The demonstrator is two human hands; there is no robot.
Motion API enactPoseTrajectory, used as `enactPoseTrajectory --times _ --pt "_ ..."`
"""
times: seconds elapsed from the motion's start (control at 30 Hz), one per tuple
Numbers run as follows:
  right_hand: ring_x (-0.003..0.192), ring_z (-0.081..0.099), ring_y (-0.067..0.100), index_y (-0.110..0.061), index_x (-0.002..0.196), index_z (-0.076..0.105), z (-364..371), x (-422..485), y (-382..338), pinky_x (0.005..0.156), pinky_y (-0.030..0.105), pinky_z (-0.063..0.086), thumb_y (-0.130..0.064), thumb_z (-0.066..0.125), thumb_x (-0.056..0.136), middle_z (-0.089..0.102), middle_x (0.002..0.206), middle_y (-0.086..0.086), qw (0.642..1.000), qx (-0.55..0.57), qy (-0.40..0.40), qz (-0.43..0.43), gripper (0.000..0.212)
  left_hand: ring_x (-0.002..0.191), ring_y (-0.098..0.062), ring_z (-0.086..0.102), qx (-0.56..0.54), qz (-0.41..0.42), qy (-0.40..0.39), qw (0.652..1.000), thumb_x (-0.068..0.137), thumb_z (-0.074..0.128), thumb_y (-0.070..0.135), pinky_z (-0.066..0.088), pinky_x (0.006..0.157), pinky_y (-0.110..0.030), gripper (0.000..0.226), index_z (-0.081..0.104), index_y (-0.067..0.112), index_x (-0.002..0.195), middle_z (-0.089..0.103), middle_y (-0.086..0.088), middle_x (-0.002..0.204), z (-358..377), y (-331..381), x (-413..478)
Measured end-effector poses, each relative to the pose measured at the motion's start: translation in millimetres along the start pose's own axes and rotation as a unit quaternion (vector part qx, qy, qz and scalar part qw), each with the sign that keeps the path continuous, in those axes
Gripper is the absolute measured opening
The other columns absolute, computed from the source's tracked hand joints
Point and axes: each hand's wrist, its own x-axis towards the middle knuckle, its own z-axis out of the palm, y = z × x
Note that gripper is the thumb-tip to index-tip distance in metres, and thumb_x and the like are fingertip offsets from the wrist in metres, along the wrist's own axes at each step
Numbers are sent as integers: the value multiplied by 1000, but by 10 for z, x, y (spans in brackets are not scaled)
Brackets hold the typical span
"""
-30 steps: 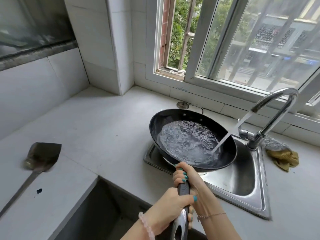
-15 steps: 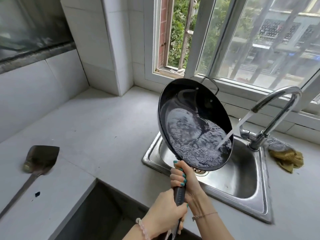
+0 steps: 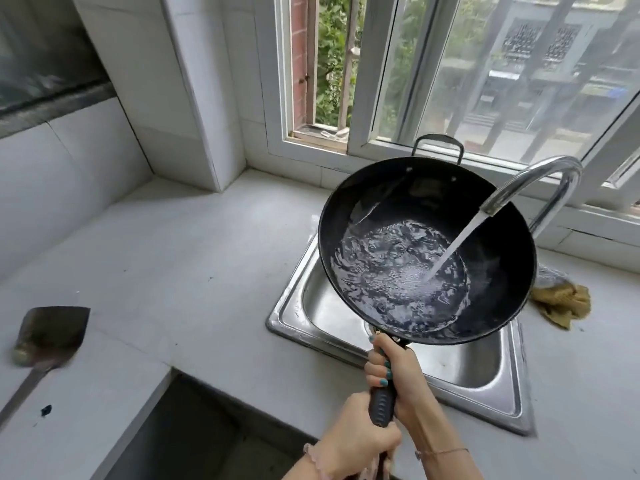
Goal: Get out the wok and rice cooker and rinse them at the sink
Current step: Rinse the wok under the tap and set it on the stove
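A black wok is held above the steel sink, tilted toward me, with water pooled and swirling in its bottom. The curved tap pours a stream into it. Both hands grip the wok's long dark handle: my right hand is higher, close to the bowl, and my left hand is lower, at the handle's end. No rice cooker is in view.
A metal spatula lies on the white counter at the far left. A yellow rag sits right of the sink. A dark recess opens in the counter in front of me. The window is behind the sink.
The wok was tipped steeply up on its side half a second ago; it has since dropped back to a shallower tilt and shifted right, under the tap. Both hands keep their grip.
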Motion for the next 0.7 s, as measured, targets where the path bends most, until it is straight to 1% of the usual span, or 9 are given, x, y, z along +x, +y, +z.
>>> enactPoseTrajectory --times 0.17,0.27,0.37,0.43,0.5,0.6,0.63,0.7 --pt "33 15 3 -19 58 29 -75 -51 -97 30 14 16 -3 46 89 15 48 -7 1000 21 22 5 39 44 -1 29 -7 2 -23 1000 61 52 18 25 47 -18 16 37 21 58 37 13 40 68 130 7" --pt "31 16 2 -19 61 31 -80 -51 -85 27 12 17 -4 44 90 16 47 -9 997 65 8 31 34 44 0 32 15 -1 -36 999 63 51 18 27 47 -16 13 39 21 59 40 13 41 28 183 -28" --pt "28 17 2 -19 62 28 -59 -22 -34 26 12 17 -4 44 88 17 43 -9 992 108 -19 60 33 47 0 34 44 -16 -26 999 62 50 24 28 48 -16 10 41 21 61 42 13 43 -24 192 -59" --pt "27 19 2 -19 60 28 -24 -5 -10 25 13 18 -4 57 75 19 41 -8 986 140 -52 77 36 47 -1 37 71 -31 -6 997 61 51 30 30 49 -15 11 43 22 63 44 10 48 -48 191 -79" --pt "25 21 3 -18 57 30 39 17 2 24 13 19 -1 73 55 21 38 -7 974 180 -106 93 47 47 -1 39 97 -37 17 994 62 50 34 31 48 -13 14 44 22 64 45 7 54 -93 209 -104" --pt "24 21 3 -17 49 32 161 74 -9 23 13 20 3 85 34 21 37 -7 954 217 -178 108 59 52 -2 41 119 -33 49 991 69 54 31 33 51 -14 14 44 21 68 48 6 59 -194 278 -151" --pt "26 18 3 -17 46 32 207 92 -14 23 13 21 4 86 32 18 38 -8 947 229 -196 111 60 51 -3 43 132 -28 59 989 74 56 27 33 51 -14 14 44 20 70 49 6 60 -235 305 -167" --pt "31 12 3 -18 45 30 279 133 -8 23 14 22 6 86 36 13 44 -10 932 257 -226 116 62 45 -3 48 144 -28 74 986 80 55 20 35 47 -12 13 44 18 72 51 4 58 -325 365 -208"
